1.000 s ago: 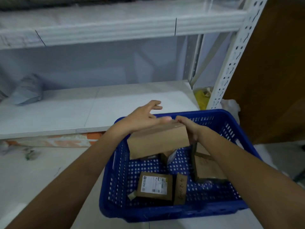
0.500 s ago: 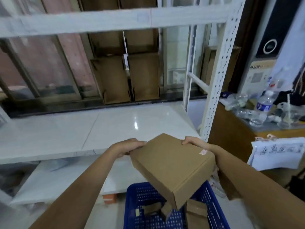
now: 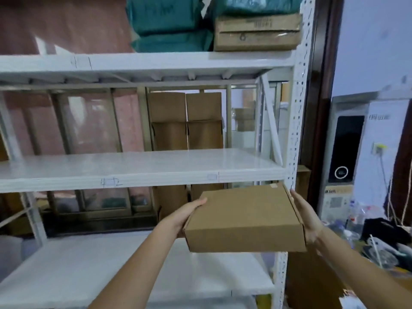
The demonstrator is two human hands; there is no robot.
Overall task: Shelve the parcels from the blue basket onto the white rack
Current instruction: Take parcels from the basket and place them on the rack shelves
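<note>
A flat brown cardboard parcel is held level in the air between both hands, just below the front edge of the white rack's middle shelf, near the rack's right post. My left hand grips its left end, thumb on top. My right hand presses flat against its right side with fingers straight. The blue basket is out of view.
The top shelf carries teal bagged parcels and a brown box. Flattened cartons lean behind the rack. A lower shelf lies under the parcel. A cluttered counter stands to the right.
The parcel has been lifted out of the blue basket and raised to just under the middle shelf, turning level. The view has tilted up; the basket has dropped out of sight.
</note>
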